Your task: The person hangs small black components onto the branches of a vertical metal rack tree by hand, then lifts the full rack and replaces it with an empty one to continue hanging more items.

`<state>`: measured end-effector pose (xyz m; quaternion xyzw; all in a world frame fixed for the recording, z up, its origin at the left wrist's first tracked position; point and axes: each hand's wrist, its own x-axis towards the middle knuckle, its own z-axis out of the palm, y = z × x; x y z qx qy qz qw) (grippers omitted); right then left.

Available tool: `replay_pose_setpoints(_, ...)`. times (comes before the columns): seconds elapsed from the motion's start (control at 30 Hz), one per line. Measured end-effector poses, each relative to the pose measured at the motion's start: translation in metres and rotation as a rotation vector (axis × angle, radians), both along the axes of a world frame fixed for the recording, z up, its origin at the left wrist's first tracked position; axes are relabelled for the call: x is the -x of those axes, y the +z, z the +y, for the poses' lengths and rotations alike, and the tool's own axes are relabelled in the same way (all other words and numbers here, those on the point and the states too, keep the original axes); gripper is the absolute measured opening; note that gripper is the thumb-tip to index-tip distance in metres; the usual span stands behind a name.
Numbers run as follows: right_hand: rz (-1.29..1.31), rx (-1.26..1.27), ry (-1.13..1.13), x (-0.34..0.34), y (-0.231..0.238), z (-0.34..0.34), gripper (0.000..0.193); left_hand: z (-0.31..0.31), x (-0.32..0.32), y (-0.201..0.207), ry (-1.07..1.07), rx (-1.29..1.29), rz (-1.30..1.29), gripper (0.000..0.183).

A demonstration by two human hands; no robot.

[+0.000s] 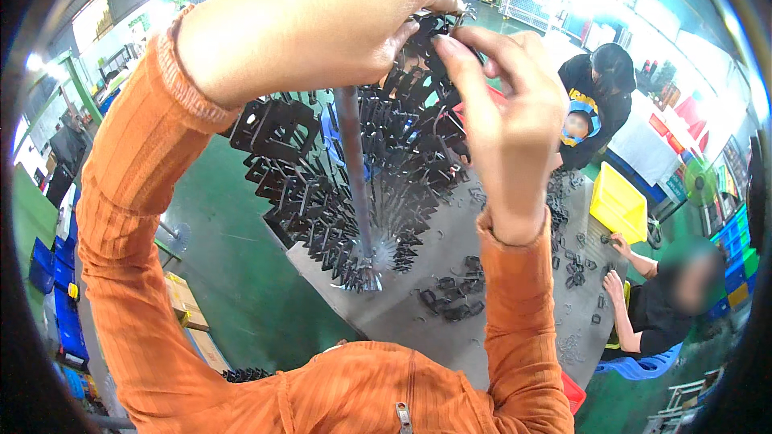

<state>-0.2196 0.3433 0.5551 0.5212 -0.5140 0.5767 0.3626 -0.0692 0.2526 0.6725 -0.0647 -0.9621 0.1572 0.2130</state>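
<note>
Seemingly at a hanging or unhooking step, the right hand [519, 104] pinches a black bracket [421, 42] near the metal post [351, 169]; I cannot tell the left hand's [370, 12] grip. Next calls for careful fingertip alignment.

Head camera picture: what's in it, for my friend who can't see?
Someone in orange sleeves has the left grip and right grip raised at black parts near a metal pole surrounded by many more. Loose black pieces lie on a grey table; two people in black are on the right.
</note>
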Motion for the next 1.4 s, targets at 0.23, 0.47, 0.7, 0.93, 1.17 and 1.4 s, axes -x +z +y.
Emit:
replay_pose_setpoints(0.23, -0.405, -0.356, 0.848, 0.042, 0.016, 0.01, 0.02, -0.014, -0.002, 0.003, 0.086, -0.05, -0.053, 0.045)
replay_pose_setpoints(0.47, -0.534, -0.31, 0.403, 0.161, -0.011, 0.086, 0.023, -0.048, -0.011, -0.003, -0.124, -0.044, 0.025, 0.051)
replay_pose_setpoints(0.7, -0.511, -0.923, -0.719, 0.224, -0.046, 0.108, 0.03, -0.054, -0.018, 0.001, -0.032, -0.097, -0.051, 0.053)
replay_pose_setpoints(0.93, -0.134, -0.15, -0.017, 0.082, -0.03, 0.032, 0.023, -0.007, -0.011, 0.009, 0.05, -0.015, -0.087, 0.048)
replay_pose_setpoints(1.17, 0.163, 0.021, -0.278, 0.002, -0.012, -0.031, 0.023, -0.011, -0.002, 0.01, 0.097, 0.011, -0.102, 0.049)
replay_pose_setpoints(1.4, 0.201, 0.097, -0.486, -0.009, -0.014, -0.045, 0.015, -0.021, -0.003, 0.003, 0.103, 0.025, -0.024, 0.053)
